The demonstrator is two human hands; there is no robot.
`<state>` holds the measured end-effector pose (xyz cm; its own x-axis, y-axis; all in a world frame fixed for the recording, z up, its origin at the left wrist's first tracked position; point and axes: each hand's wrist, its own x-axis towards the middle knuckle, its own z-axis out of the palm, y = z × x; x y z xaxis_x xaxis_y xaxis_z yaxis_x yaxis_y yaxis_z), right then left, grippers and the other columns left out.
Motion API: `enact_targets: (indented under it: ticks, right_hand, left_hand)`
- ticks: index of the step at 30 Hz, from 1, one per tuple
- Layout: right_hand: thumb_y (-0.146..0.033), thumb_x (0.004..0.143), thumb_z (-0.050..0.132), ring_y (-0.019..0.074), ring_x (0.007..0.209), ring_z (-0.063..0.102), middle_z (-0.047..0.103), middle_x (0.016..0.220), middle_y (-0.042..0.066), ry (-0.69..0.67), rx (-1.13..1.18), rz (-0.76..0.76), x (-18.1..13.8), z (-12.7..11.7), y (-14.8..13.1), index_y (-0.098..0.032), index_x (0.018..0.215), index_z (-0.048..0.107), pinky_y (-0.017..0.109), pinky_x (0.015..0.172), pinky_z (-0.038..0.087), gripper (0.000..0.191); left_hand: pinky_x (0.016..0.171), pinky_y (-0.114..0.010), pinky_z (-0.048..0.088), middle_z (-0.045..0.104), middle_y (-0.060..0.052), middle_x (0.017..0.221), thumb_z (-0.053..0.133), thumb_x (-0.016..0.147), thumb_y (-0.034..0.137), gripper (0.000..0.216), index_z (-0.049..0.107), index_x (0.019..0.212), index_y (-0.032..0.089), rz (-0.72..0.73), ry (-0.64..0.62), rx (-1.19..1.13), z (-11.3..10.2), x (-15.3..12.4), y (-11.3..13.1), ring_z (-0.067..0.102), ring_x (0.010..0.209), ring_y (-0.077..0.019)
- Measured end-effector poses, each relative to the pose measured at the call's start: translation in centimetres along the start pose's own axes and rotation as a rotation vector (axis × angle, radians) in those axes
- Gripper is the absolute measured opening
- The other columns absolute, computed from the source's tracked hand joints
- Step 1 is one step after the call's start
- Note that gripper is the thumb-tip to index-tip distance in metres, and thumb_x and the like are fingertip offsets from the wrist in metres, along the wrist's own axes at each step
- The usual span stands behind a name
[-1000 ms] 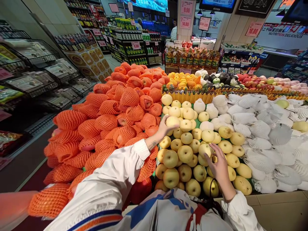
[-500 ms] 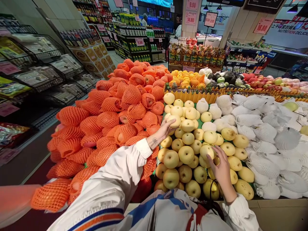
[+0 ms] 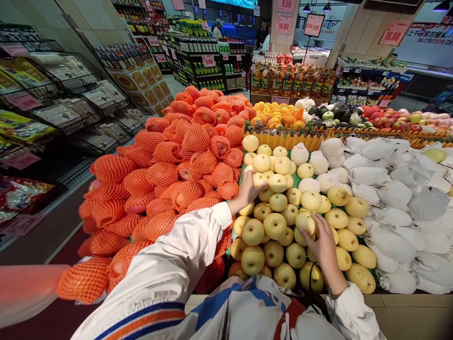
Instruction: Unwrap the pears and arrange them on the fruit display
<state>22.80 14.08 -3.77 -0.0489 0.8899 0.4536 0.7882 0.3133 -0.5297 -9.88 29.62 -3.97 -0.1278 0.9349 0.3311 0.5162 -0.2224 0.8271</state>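
Note:
Round yellow Asian pears [image 3: 275,226] are heaped on a green liner in front of me. My left hand [image 3: 248,192] is curled around a pear [image 3: 259,179] at the left side of the heap, thumb along its near face. Farther right, my right hand [image 3: 322,243] has thumb and fingers closed around the side of another pear [image 3: 305,222], which still sits among the others. Part of each held pear is hidden by the fingers.
Fruit in orange foam nets [image 3: 194,141] is piled to the left, pears in white foam nets [image 3: 392,196] to the right. A low yellow fence [image 3: 283,140] edges the back. Oil bottles [image 3: 288,81] and wire racks [image 3: 67,108] stand beyond. A blurred pinkish shape [image 3: 28,293] is at lower left.
My left hand has shifted its grasp, its fingers now curled at the pear's left side instead of stretched over it. My right hand's fingers have closed onto its pear. The view has shifted slightly.

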Motion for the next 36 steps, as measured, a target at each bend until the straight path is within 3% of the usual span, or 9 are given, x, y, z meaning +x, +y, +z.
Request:
enact_targets:
  ticks: [8, 15, 20, 22, 24, 27, 31, 33, 36]
  right_hand:
    - [-0.065, 0.098, 0.065, 0.0407, 0.133, 0.064, 0.067, 0.146, 0.020, -0.029, -0.029, 0.065, 0.1, 1.1, 0.5, -0.018, 0.146, 0.060, 0.060, 0.110, 0.055, 0.067]
    - [-0.064, 0.085, 0.075, 0.0401, 0.120, 0.069, 0.072, 0.133, 0.018, -0.024, -0.020, 0.067, 1.1, -1.2, 0.3, -0.020, 0.132, 0.067, 0.059, 0.102, 0.058, 0.065]
    - [-0.057, 0.078, 0.088, 0.0361, 0.122, 0.070, 0.069, 0.137, 0.017, 0.027, 0.237, 0.105, 3.5, -3.5, -3.6, -0.022, 0.137, 0.063, 0.049, 0.093, 0.064, 0.073]
    - [-0.055, 0.075, 0.090, 0.0361, 0.129, 0.068, 0.066, 0.144, 0.019, 0.003, 0.394, 0.089, 4.8, -3.2, -5.9, -0.022, 0.143, 0.055, 0.043, 0.087, 0.066, 0.083]
    - [-0.053, 0.075, 0.090, 0.0362, 0.137, 0.065, 0.060, 0.153, 0.021, -0.056, 0.504, 0.039, 5.7, -2.1, -8.0, -0.022, 0.148, 0.050, 0.040, 0.086, 0.066, 0.090]
    - [-0.045, 0.083, 0.084, 0.0340, 0.143, 0.061, 0.056, 0.159, 0.020, -0.151, 0.567, -0.018, 5.6, 0.4, -10.3, -0.022, 0.150, 0.050, 0.039, 0.095, 0.067, 0.078]
    - [-0.032, 0.090, 0.075, 0.0307, 0.145, 0.060, 0.058, 0.159, 0.014, -0.235, 0.556, -0.130, 4.7, 2.8, -10.5, -0.026, 0.155, 0.048, 0.046, 0.112, 0.062, 0.071]
    - [-0.034, 0.093, 0.075, 0.0319, 0.145, 0.060, 0.059, 0.158, 0.013, -0.255, 0.466, -0.216, 5.3, 2.7, -9.1, -0.028, 0.159, 0.048, 0.052, 0.119, 0.057, 0.072]
    - [-0.048, 0.098, 0.074, 0.0379, 0.146, 0.057, 0.060, 0.156, 0.017, -0.130, 0.208, -0.258, 7.9, 1.4, -5.2, -0.024, 0.159, 0.052, 0.061, 0.126, 0.047, 0.069]
  left_hand:
    - [0.117, -0.058, 0.047, 0.055, -0.017, 0.127, 0.072, 0.093, 0.059, 0.050, 0.052, 0.119, 0.022, 0.008, 0.099, -0.041, 1.1, -1.6, -0.3, 0.058, 0.127, -0.0382]
    - [0.116, -0.062, 0.047, 0.063, -0.019, 0.120, 0.083, 0.083, 0.064, 0.058, 0.060, 0.111, 0.020, 0.075, -0.124, 0.135, -2.0, 0.0, 1.3, 0.061, 0.125, -0.0408]
    - [0.130, -0.069, 0.033, 0.053, -0.027, 0.157, 0.078, 0.090, 0.065, 0.067, 0.067, 0.133, 0.015, 0.072, -0.253, 0.145, -4.9, -3.3, 5.9, 0.042, 0.156, -0.0498]
    - [0.127, -0.060, 0.043, 0.061, -0.018, 0.154, 0.071, 0.098, 0.063, 0.056, 0.069, 0.137, 0.023, 0.145, -0.365, -0.052, -5.3, -6.0, 8.8, 0.053, 0.151, -0.0415]
    - [0.109, -0.050, 0.060, 0.067, -0.014, 0.147, 0.072, 0.098, 0.064, 0.064, 0.060, 0.151, 0.029, 0.116, -0.527, -0.281, -5.4, -8.6, 11.5, 0.069, 0.131, -0.0345]
    - [0.107, -0.049, 0.061, 0.064, -0.015, 0.152, 0.089, 0.084, 0.062, 0.092, 0.049, 0.159, 0.029, 0.086, -0.429, -0.295, -5.3, -11.1, 13.4, 0.067, 0.133, -0.0358]
    - [0.105, -0.052, 0.060, 0.068, -0.015, 0.135, 0.095, 0.075, 0.055, 0.079, 0.061, 0.139, 0.024, 0.132, -0.260, -0.018, -5.3, -11.2, 11.3, 0.069, 0.123, -0.0369]
    - [0.101, -0.050, 0.062, 0.068, -0.014, 0.130, 0.094, 0.073, 0.049, 0.074, 0.062, 0.134, 0.021, 0.140, -0.237, 0.095, -5.4, -10.6, 9.4, 0.071, 0.117, -0.0352]
    - [0.094, -0.047, 0.062, 0.067, -0.014, 0.127, 0.090, 0.074, 0.038, 0.064, 0.062, 0.127, 0.018, 0.093, -0.171, 0.219, -5.1, -9.9, 6.8, 0.072, 0.108, -0.0320]
